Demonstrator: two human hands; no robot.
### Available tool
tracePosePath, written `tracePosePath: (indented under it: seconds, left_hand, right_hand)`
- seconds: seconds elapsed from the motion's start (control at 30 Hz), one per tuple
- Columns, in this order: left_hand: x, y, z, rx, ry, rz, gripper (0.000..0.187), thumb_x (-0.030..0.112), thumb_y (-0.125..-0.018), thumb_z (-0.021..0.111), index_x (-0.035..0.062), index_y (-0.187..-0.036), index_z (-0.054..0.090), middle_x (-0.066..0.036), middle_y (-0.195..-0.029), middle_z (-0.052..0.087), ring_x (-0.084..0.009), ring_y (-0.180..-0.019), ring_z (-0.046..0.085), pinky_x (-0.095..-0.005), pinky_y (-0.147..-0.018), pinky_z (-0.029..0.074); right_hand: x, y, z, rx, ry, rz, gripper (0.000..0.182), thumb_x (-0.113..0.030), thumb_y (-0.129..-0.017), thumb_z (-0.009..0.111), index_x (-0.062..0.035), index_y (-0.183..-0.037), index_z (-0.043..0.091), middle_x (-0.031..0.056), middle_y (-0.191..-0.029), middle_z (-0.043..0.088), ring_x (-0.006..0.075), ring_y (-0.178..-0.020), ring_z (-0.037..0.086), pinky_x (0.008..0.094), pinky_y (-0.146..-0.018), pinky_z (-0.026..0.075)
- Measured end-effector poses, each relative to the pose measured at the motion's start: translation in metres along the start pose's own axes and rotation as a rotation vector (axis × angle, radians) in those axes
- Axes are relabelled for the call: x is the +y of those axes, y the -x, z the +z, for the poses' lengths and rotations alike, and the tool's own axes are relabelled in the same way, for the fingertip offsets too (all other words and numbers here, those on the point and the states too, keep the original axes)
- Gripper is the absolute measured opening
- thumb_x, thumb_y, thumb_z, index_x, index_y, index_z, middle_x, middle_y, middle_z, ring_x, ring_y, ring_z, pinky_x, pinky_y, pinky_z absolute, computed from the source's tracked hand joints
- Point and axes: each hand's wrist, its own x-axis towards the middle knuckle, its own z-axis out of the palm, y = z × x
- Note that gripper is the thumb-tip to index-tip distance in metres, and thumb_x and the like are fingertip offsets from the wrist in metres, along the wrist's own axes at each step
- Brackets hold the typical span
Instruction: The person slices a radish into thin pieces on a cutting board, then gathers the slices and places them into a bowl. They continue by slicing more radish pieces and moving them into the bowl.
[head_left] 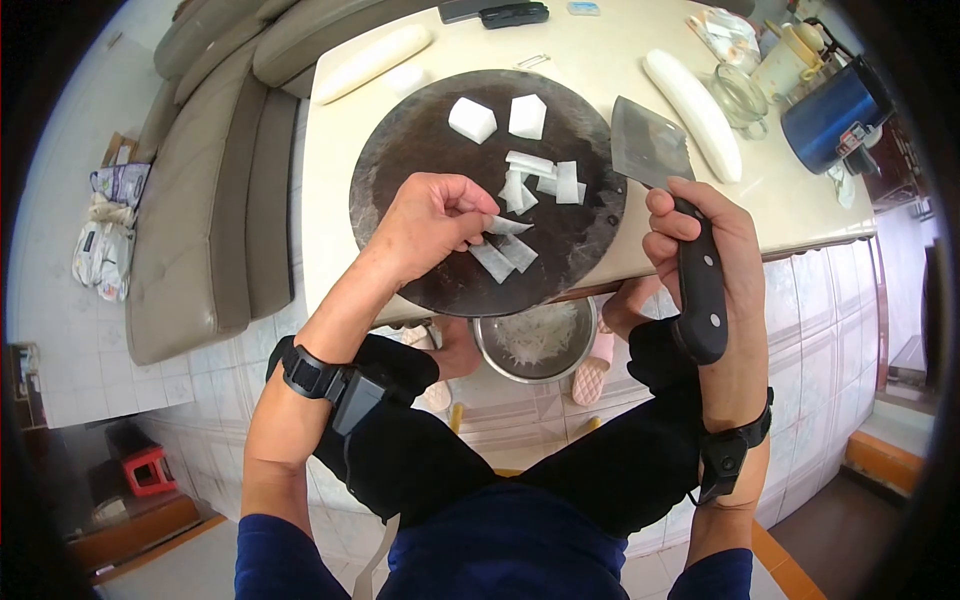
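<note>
The left grip (430, 222) pinches a white slice (514, 226) over the round board (580, 242); the right grip (735, 230) is wrapped around a cleaver (645, 140), blade toward the board's two o'clock. Loose slices (567, 183) lie near mid-board, two white chunks (472, 121) at twelve. Toward six, below the table (326, 180), sits a bowl (488, 350) of shreds (535, 335).

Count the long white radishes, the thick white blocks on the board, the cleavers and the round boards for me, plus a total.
Long white radishes: 2
Thick white blocks: 2
Cleaver: 1
Round board: 1
Total: 6
</note>
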Motion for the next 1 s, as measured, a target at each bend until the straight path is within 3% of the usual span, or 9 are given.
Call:
tracePosePath:
  seconds: [0.27, 0.33, 0.57, 0.87, 0.93, 1.0]
  left_hand:
    - [0.007, -0.001, -0.024, -0.074, 0.204, -0.095, 0.010, 0.007, -0.087, 0.068, 0.0058, -0.097, 0.070, 0.002, -0.080, 0.067, -0.0040, -0.065, 0.058, -0.0175, -0.060, 0.048]
    - [0.005, -0.002, -0.024, -0.172, 0.159, -0.119, 0.010, 0.006, -0.086, 0.068, 0.0062, -0.096, 0.071, 0.002, -0.079, 0.067, -0.0039, -0.064, 0.057, -0.0179, -0.059, 0.047]
    - [0.009, -0.004, -0.009, -0.128, -0.111, -0.116, 0.010, 0.003, -0.085, 0.067, 0.0053, -0.094, 0.071, 0.002, -0.078, 0.067, -0.0032, -0.065, 0.056, -0.0188, -0.057, 0.046]
    - [0.005, -0.006, -0.010, -0.192, -0.158, 0.167, 0.008, -0.004, -0.087, 0.063, 0.0010, -0.091, 0.067, 0.001, -0.079, 0.066, -0.0066, -0.070, 0.058, -0.0229, -0.067, 0.049]
    - [0.004, -0.007, -0.009, -0.166, -0.179, 0.182, 0.009, -0.006, -0.083, 0.063, -0.0013, -0.089, 0.068, -0.005, -0.081, 0.067, -0.0120, -0.072, 0.062, -0.0276, -0.069, 0.050]
    - [0.002, -0.006, -0.010, -0.154, -0.253, 0.253, 0.009, -0.005, -0.084, 0.063, -0.0002, -0.089, 0.068, -0.004, -0.086, 0.067, -0.0133, -0.078, 0.062, -0.0279, -0.073, 0.050]
  right_hand:
    - [-0.001, -0.001, -0.001, 0.007, 0.001, -0.007, 0.009, -0.007, -0.090, 0.053, 0.0005, -0.087, 0.051, 0.0112, -0.075, 0.060, 0.0093, -0.052, 0.047, 0.0266, -0.051, 0.041]
    - [0.000, -0.001, 0.000, 0.012, 0.003, -0.012, 0.009, -0.007, -0.090, 0.053, 0.0005, -0.086, 0.051, 0.0111, -0.075, 0.059, 0.0093, -0.052, 0.047, 0.0266, -0.051, 0.041]
    - [0.001, -0.002, -0.002, 0.005, -0.010, -0.001, 0.010, -0.007, -0.090, 0.053, 0.0010, -0.086, 0.050, 0.0116, -0.074, 0.059, 0.0104, -0.052, 0.047, 0.0269, -0.051, 0.041]
    - [0.001, -0.001, -0.001, 0.012, 0.004, -0.002, 0.009, -0.007, -0.090, 0.053, 0.0011, -0.087, 0.050, 0.0117, -0.075, 0.060, 0.0099, -0.052, 0.048, 0.0269, -0.051, 0.041]
    - [0.001, -0.002, -0.002, 0.007, 0.009, 0.004, 0.009, -0.007, -0.090, 0.053, 0.0010, -0.087, 0.050, 0.0117, -0.075, 0.060, 0.0098, -0.052, 0.048, 0.0268, -0.051, 0.041]
    - [0.001, -0.002, -0.003, -0.006, 0.000, 0.002, 0.009, -0.007, -0.090, 0.053, 0.0010, -0.086, 0.050, 0.0115, -0.075, 0.060, 0.0097, -0.052, 0.048, 0.0267, -0.051, 0.041]
